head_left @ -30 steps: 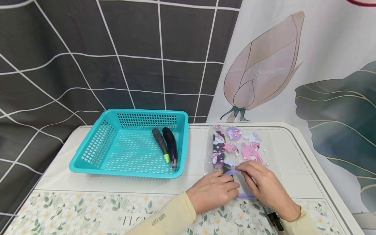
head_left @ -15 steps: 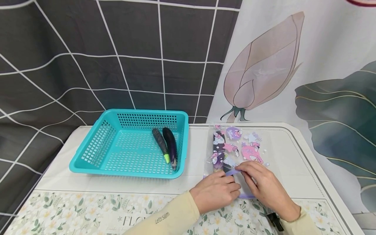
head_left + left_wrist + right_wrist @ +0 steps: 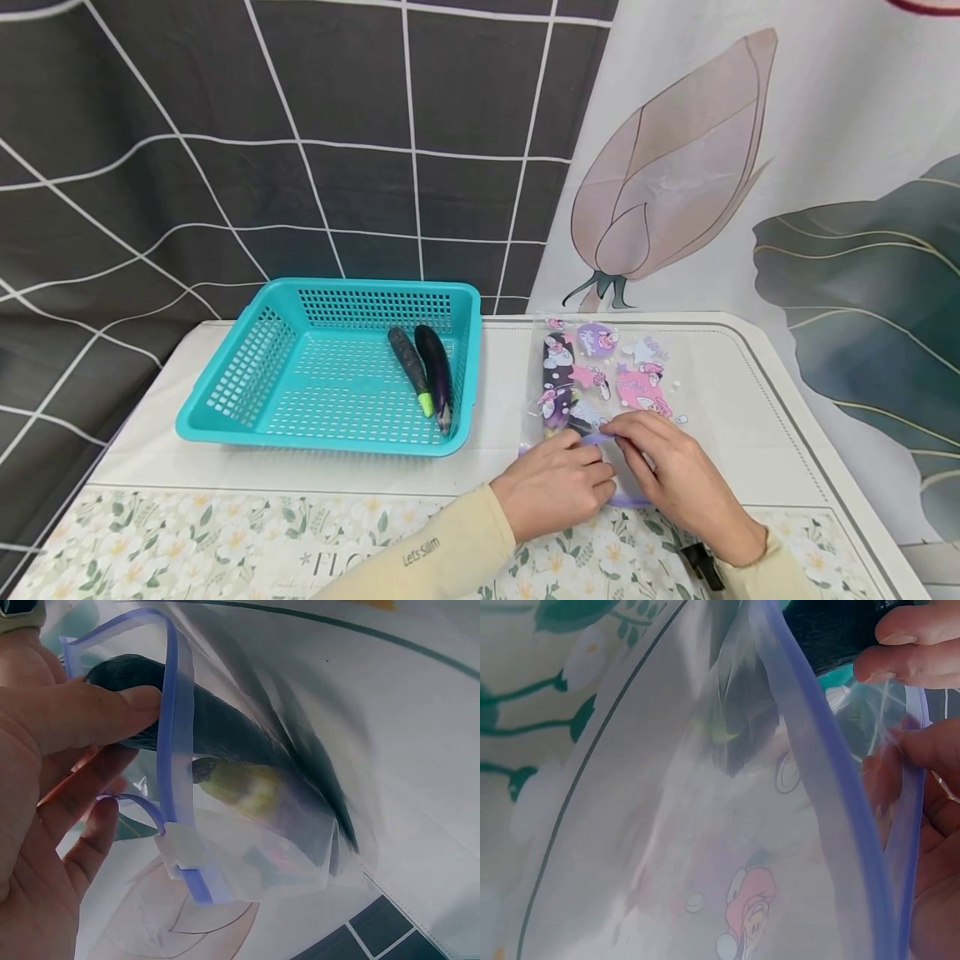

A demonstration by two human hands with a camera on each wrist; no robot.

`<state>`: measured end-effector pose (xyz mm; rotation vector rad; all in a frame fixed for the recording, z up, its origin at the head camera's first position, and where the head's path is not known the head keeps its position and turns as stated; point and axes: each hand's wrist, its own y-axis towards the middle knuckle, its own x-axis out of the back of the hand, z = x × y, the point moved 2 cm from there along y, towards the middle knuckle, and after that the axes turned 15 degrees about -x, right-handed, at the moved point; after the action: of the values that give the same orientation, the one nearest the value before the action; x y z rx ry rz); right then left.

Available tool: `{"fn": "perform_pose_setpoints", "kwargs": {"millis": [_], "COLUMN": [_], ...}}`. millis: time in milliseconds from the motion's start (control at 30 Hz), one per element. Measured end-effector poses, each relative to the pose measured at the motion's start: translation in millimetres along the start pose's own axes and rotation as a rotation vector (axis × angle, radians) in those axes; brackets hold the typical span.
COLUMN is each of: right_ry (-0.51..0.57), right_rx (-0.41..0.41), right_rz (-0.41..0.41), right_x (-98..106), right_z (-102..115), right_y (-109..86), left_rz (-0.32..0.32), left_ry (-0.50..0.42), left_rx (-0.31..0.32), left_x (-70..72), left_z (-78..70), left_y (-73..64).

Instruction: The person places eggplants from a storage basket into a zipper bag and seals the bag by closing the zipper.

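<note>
A clear zip bag (image 3: pixel 647 367) with purple edging and cartoon prints lies on the table's right side, its mouth toward me. My left hand (image 3: pixel 558 487) grips the near end of a dark green cucumber (image 3: pixel 217 724) at the mouth, thumb on top and fingers beneath. Most of the cucumber reaches inside the bag. Next to it in the bag lies an eggplant (image 3: pixel 247 791), stem end toward the mouth. My right hand (image 3: pixel 675 475) pinches the purple rim (image 3: pixel 855 795) and holds the mouth apart. A white slider (image 3: pixel 178 849) sits on the rim.
Left of the bag stands a turquoise basket (image 3: pixel 300 442). Inside it, at the right, lie a dark cucumber (image 3: pixel 408 362) with a bright green end and an eggplant (image 3: pixel 435 375). A floral mat (image 3: pixel 187 533) covers the table's near part; a dark gridded curtain hangs behind.
My left hand has shifted slightly to the right at the bag's mouth. My right hand stays on the rim, and the basket has not moved.
</note>
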<state>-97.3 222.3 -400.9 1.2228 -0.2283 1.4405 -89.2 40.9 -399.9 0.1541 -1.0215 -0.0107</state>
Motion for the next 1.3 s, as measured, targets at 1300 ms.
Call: {"fn": "perform_pose_setpoints", "kwargs": {"millis": [1300], "right_ry": [-0.01], "right_rx": [-0.025], "right_rz": [0.003], "right_x": [-2.0], "right_z": [-0.7], "right_y": [-0.9], "left_rz": [0.041], "left_ry": [0.065], "left_rx": [-0.004], "left_x": [-7.3], "left_z": [1.0], "left_y": [4.5]}}
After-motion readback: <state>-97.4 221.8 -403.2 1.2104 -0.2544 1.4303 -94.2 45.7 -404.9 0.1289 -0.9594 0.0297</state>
